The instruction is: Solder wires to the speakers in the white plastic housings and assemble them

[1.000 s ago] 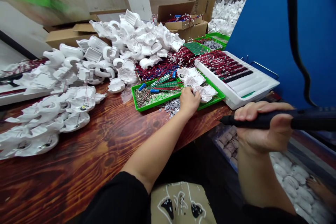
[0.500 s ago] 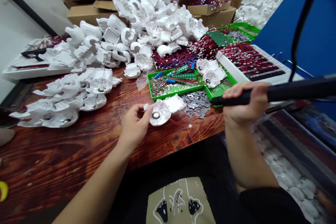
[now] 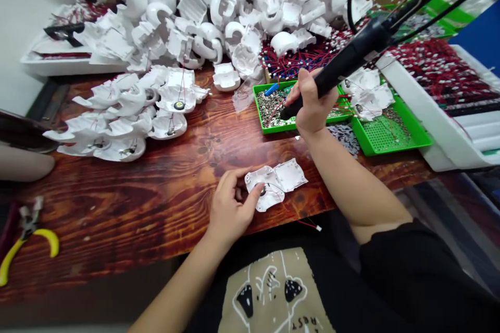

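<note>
My left hand grips the left end of a white plastic housing at the table's front edge, the thumb on a round part inside. A square white piece adjoins its right side. A red wire with a white connector hangs past the edge. My right hand is wrapped around a black electric screwdriver, a corded tool slanting down to the left. Its lower end is over a green tray of small metal screws; the exact tip is hard to make out.
White housings are heaped at the back, with wired ones at the left. A second green tray, grey metal plates and a foam box of red wires lie right. Yellow-handled pliers rest at the left front.
My right hand has swung the screwdriver left, from beside the right-hand tray to over the screw tray. My left hand has drawn the housing nearer the front edge. The view has shifted.
</note>
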The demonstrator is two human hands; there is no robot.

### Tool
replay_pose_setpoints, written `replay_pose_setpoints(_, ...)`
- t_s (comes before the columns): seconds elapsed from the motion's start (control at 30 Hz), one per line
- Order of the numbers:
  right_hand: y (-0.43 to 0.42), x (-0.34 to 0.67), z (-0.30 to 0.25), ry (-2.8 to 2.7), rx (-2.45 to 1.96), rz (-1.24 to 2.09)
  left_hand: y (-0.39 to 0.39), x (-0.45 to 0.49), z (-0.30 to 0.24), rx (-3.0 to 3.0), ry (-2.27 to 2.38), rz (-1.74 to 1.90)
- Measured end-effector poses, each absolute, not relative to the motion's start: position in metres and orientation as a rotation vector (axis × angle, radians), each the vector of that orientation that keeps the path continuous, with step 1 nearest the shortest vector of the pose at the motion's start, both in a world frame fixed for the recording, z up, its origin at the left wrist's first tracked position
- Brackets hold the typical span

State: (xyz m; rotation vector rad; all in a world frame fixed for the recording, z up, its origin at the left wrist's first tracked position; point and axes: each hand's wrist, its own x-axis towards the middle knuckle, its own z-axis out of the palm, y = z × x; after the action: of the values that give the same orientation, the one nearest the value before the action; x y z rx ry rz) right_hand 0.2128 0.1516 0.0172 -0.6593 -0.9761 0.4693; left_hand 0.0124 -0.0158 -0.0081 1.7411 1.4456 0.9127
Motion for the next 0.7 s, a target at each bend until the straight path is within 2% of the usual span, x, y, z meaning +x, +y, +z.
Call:
replay_pose_setpoints(0.4,0.152,0.212,0.015,-0.946,-0.752,0.408,-0.018,0.009,-0.006,1.847,1.346,0.822)
replay_pose_setpoints(0.7,0.134,0.207,0.040,-0.900,-0.629,0.499,-0.006,0.016,0.008,1.560,1.451,0.973)
